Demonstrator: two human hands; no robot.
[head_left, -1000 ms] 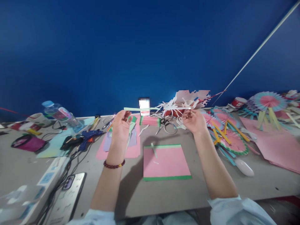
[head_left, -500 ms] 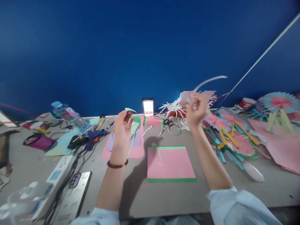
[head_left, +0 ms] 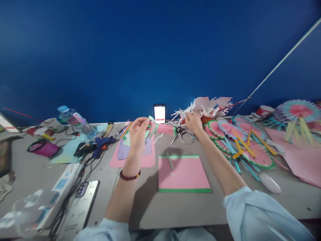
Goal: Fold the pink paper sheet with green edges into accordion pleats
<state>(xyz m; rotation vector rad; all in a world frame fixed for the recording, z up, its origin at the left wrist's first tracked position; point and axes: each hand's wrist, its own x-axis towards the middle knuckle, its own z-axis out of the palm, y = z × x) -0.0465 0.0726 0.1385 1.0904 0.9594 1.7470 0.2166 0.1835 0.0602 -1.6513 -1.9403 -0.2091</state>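
Observation:
My left hand [head_left: 139, 129], with a dark bead bracelet on the wrist, is raised above the table and pinches a light green paper strip [head_left: 152, 126]. My right hand [head_left: 194, 122] reaches to a heap of white paper strips [head_left: 182, 113] by the blue wall. Its fingers are closed together at the heap, on a thin white strip that is mostly hidden. Between my forearms lies a pink paper sheet [head_left: 184, 175] with green edges; a narrow light green strip [head_left: 170, 161] rests on it. Behind it sits a pink pleated paper piece [head_left: 165, 129].
Scissors [head_left: 177, 134] and a roll of tape [head_left: 187, 137] lie near the pleated piece. Paper fans [head_left: 255, 154] and a white mouse [head_left: 270, 183] are at right. At left are a bottle [head_left: 76, 120], a blue glue gun [head_left: 102, 144], a power strip [head_left: 59, 190] and a phone [head_left: 81, 207].
My right hand has come down and left, carrying the white strip from the air to the heap. My left hand has shifted slightly right with the light green strip.

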